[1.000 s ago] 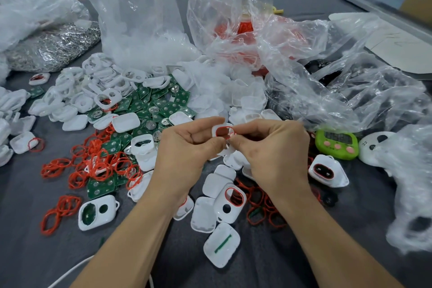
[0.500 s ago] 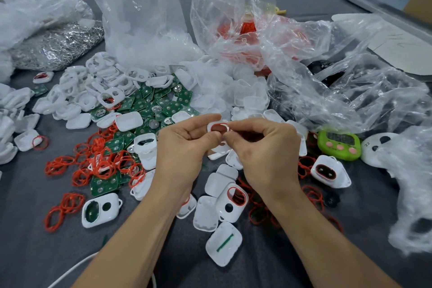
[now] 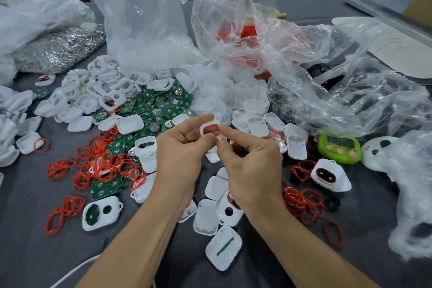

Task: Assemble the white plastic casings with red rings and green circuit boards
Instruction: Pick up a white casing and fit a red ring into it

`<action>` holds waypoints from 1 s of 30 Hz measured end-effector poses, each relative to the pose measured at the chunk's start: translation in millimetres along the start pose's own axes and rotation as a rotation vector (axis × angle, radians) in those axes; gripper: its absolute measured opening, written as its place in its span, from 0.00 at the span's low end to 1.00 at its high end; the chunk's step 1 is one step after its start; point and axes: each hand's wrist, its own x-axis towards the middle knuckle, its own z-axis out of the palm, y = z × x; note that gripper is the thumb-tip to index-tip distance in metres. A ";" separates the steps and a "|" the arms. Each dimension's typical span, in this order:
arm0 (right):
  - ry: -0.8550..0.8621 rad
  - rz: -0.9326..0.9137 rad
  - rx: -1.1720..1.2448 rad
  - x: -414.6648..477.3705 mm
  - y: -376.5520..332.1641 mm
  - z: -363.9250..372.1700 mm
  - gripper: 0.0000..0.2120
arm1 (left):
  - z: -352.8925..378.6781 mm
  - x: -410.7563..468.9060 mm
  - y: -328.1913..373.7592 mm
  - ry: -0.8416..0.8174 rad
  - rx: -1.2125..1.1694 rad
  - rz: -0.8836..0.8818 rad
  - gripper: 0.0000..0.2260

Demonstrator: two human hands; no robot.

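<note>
My left hand (image 3: 181,154) holds a small white casing (image 3: 209,128) between thumb and fingers, raised above the table's middle. A red ring sits in the casing's oval opening. My right hand (image 3: 251,161) is close beside it, its index fingertip touching the casing's right edge, the other fingers curled. Loose red rings (image 3: 102,166) lie to the left and red rings (image 3: 304,203) to the right. Green circuit boards (image 3: 149,110) are heaped behind the left hand. White casings (image 3: 93,91) pile up at the back left.
Crumpled clear plastic bags (image 3: 233,30) stand behind and to the right. A green timer (image 3: 339,145) and a panda-face part (image 3: 378,150) sit at right. An assembled casing (image 3: 329,175) lies near them. Several white shells (image 3: 222,213) lie below my hands. A silvery bag (image 3: 60,49) is at back left.
My hands have drawn slightly apart. The right hand's fingers have come off the casing, leaving only the index fingertip at its edge, and the ring shows seated in the opening.
</note>
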 end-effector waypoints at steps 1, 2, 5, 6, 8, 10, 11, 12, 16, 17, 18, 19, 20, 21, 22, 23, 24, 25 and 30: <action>-0.001 0.001 0.007 0.2 -0.8 -0.9 0.12 | -0.2 0.0 -0.5 -0.008 0.023 0.016 0.16; -0.007 0.009 0.031 1.3 -1.9 -2.0 0.12 | 0.2 0.1 -0.6 -0.015 0.038 0.036 0.15; -0.042 0.108 0.180 7.7 -6.9 -6.0 0.14 | 1.6 -0.5 1.9 -0.022 0.034 0.083 0.17; -0.042 0.151 0.229 10.9 -7.6 -7.5 0.13 | 2.1 -0.5 2.9 -0.023 0.001 0.082 0.18; -0.044 0.230 0.284 18.5 -7.5 -11.9 0.09 | 2.4 0.7 4.4 -0.043 -0.114 0.057 0.18; -0.113 0.294 0.329 25.7 -7.5 -18.0 0.08 | 1.6 2.2 5.5 -0.083 -0.221 0.025 0.15; -0.177 0.325 0.373 27.9 -8.9 -20.4 0.08 | 1.1 2.4 5.7 -0.106 -0.258 0.014 0.14; -0.236 0.350 0.407 29.4 -9.9 -22.3 0.07 | 1.1 2.6 6.5 -0.131 -0.281 0.008 0.14; -0.238 0.338 0.340 32.7 -8.3 -27.3 0.05 | 1.4 0.0 6.5 -0.157 -0.154 0.072 0.17; -0.230 0.336 0.330 33.4 -7.6 -28.2 0.05 | 1.5 -0.5 6.4 -0.143 -0.111 0.095 0.16; -0.231 0.344 0.332 33.9 -7.0 -29.1 0.04 | 1.6 -1.0 6.3 -0.129 -0.077 0.112 0.15; -0.240 0.365 0.349 34.6 -7.2 -29.8 0.04 | 1.4 -0.8 5.6 -0.119 -0.048 0.126 0.14; -0.254 0.395 0.382 34.9 -7.2 -30.2 0.03 | 1.5 -1.0 5.9 -0.116 -0.023 0.130 0.14; -0.273 0.431 0.427 35.5 -7.0 -30.5 0.04 | 1.5 -1.3 6.3 -0.119 -0.003 0.131 0.14; -0.298 0.463 0.472 35.9 -6.3 -31.1 0.06 | 1.5 -1.6 7.2 -0.127 0.002 0.126 0.14; -0.322 0.488 0.506 36.7 -5.7 -32.1 0.08 | 0.9 -1.6 7.5 -0.138 -0.006 0.118 0.15; -0.344 0.505 0.529 37.4 -5.1 -33.5 0.09 | 0.6 -1.8 8.1 -0.147 -0.024 0.105 0.16; -0.365 0.514 0.545 38.3 -4.7 -35.2 0.10 | 0.1 -1.7 8.5 -0.156 -0.043 0.095 0.16; -0.413 0.507 0.525 38.6 -10.3 -38.1 0.03 | -1.1 -2.1 9.0 -0.186 -0.071 0.065 0.13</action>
